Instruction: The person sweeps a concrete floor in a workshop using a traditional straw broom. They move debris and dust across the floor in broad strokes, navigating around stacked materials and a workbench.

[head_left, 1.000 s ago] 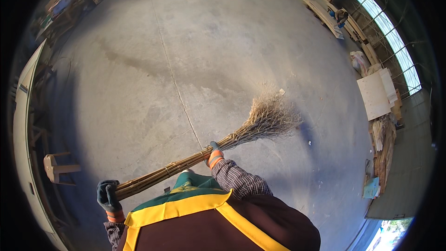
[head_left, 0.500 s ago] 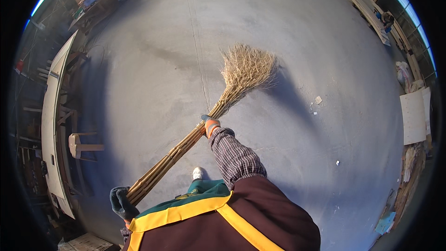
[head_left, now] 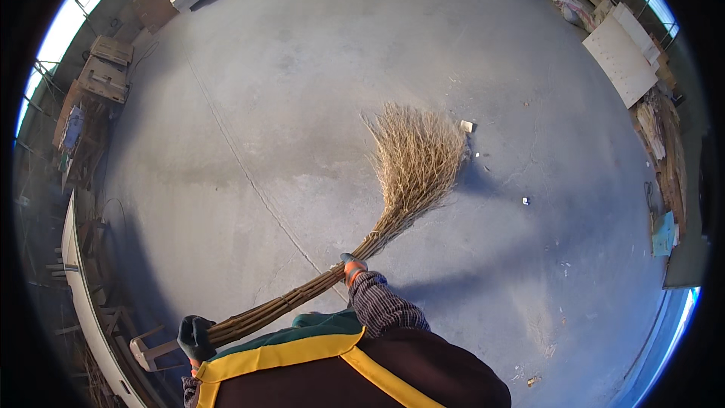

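A long twig broom (head_left: 419, 162) with a handle of bundled canes slants across in front of me, its fanned bristles to the far right. My right hand (head_left: 353, 267), in a grey and orange glove, is wrapped round the handle just below the bristles. At the handle's near left end, my left hand (head_left: 195, 338) grips it in a dark glove. A small pale block (head_left: 467, 127) lies on the floor at the right edge of the bristles. Whether the bristles touch the floor I cannot tell.
Small white scraps (head_left: 526, 201) are scattered over the grey concrete floor (head_left: 302, 68) to the right. Boards (head_left: 621, 57) and scrap wood (head_left: 661, 132) are stacked along the right side. A long pale panel (head_left: 79, 279), a wooden stool (head_left: 143, 351) and cluttered benches line the left.
My view has turned to the right. The broom's bristles now lie beside the small pale block, and the handle slants lower. Both hands keep hold of it.
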The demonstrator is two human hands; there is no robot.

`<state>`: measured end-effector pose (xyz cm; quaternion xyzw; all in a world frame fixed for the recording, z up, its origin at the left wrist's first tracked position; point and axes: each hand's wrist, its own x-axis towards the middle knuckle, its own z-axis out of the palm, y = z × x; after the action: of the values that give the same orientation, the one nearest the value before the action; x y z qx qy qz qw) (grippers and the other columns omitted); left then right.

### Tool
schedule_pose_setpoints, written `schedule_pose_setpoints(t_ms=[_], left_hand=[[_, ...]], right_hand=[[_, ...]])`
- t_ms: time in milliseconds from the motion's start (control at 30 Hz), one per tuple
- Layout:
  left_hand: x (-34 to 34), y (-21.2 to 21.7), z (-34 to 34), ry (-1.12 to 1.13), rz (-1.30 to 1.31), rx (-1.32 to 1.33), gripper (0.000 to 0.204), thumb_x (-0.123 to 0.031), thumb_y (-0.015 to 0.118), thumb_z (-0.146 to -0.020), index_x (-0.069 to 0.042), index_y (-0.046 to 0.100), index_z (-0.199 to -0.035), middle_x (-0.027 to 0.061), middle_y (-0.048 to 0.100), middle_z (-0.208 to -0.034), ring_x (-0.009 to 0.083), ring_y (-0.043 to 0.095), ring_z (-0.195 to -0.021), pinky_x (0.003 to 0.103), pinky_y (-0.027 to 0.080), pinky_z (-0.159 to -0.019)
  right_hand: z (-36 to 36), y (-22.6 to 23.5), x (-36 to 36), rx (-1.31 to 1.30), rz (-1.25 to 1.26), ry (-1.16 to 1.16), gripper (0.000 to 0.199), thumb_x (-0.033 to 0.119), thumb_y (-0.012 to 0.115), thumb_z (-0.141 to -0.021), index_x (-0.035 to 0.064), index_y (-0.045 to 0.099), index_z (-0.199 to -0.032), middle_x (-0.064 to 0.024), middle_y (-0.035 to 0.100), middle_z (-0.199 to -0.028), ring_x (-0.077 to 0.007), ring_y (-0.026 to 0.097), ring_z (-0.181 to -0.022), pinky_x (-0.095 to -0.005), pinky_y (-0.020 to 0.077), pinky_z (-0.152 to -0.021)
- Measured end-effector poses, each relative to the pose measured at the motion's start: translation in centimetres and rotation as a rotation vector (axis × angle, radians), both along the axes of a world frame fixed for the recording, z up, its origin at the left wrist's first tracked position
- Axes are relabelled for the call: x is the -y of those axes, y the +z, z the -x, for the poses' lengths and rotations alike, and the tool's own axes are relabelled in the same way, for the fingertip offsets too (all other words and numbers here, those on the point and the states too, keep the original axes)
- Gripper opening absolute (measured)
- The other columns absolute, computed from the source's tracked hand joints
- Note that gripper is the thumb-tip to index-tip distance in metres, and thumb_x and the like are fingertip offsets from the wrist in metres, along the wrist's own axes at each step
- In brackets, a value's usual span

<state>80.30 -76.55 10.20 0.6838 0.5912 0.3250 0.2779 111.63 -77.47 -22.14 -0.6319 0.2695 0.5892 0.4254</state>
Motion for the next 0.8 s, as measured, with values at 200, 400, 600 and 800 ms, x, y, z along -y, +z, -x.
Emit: schedule_pose_setpoints(t_ms=[200, 400, 600, 800], left_hand=[[-2.9, -2.8, -5.6, -0.088, 0.117, 0.159, 0.022, -0.009, 0.051, -0.086, -0.002, 0.052, -0.065, 0.0054, 0.054, -0.061, 0.0149, 0.055, -0.056, 0.030, 0.048, -0.055], [-4.8, -4.5, -9.7, -0.277, 0.127, 0.106, 0.016, -0.010, 0.055, -0.082, -0.001, 0.055, -0.069, 0.0099, 0.059, -0.065, 0.0204, 0.059, -0.062, 0.033, 0.047, -0.059], [-5.9, -5.9, -13.4, -0.473, 0.145, 0.163, 0.009, -0.006, 0.058, -0.077, -0.002, 0.055, -0.069, 0.0117, 0.056, -0.067, 0.0252, 0.056, -0.063, 0.036, 0.044, -0.058], [-10.7, -5.7, -12.5, -0.639, -0.023, 0.296, 0.004, -0.004, 0.058, -0.077, -0.004, 0.060, -0.073, 0.0107, 0.061, -0.071, 0.0259, 0.059, -0.065, 0.035, 0.048, -0.060]], right_hand=[[-4.9, -2.3, 4.9, -0.024, 0.019, -0.140, 0.063, 0.037, 0.061, -0.084, -0.0004, 0.042, -0.131, -0.0142, 0.058, -0.119, -0.0257, 0.056, -0.100, -0.0385, 0.0449, -0.085], [-7.6, -9.3, 10.8, -0.060, 0.043, -0.157, 0.058, 0.054, 0.050, -0.084, 0.0047, 0.052, -0.114, -0.0106, 0.058, -0.097, -0.0228, 0.049, -0.080, -0.0473, 0.0414, -0.080], [-11.4, -16.2, 16.5, -0.114, 0.006, -0.001, 0.074, 0.065, 0.033, -0.085, 0.0071, 0.044, -0.130, -0.0119, 0.040, -0.139, -0.0260, 0.044, -0.116, -0.0478, 0.0313, -0.101], [-14.5, -8.7, 15.9, -0.037, -0.054, -0.370, 0.054, 0.052, 0.043, -0.086, 0.0090, 0.052, -0.117, -0.0081, 0.053, -0.122, -0.0225, 0.049, -0.106, -0.0450, 0.0319, -0.098]])
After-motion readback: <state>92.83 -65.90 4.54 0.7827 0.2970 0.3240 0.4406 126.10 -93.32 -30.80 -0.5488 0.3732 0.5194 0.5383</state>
